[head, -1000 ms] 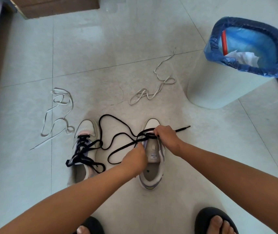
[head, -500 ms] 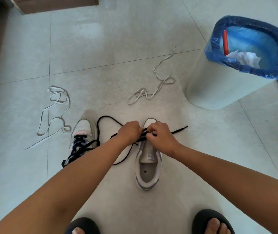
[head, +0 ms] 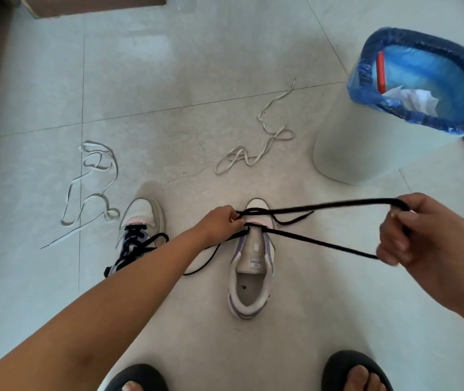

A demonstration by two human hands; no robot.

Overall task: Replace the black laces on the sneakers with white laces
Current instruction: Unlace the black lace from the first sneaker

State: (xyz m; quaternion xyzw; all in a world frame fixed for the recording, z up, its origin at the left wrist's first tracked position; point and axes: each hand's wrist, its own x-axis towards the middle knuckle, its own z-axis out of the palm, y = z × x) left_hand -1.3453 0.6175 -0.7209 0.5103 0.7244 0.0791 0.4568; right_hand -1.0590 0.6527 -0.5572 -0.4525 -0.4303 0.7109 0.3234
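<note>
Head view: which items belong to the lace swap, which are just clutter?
Job: right sneaker; black lace, gripped by right hand, left hand at the eyelets; left sneaker, laced black; two white laces.

Clutter: bin; cardboard box.

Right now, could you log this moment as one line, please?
right hand pulls black lace | left hand steadies right sneaker

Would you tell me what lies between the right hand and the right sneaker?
In the head view, two strands of black lace span from right hand to right sneaker.
</note>
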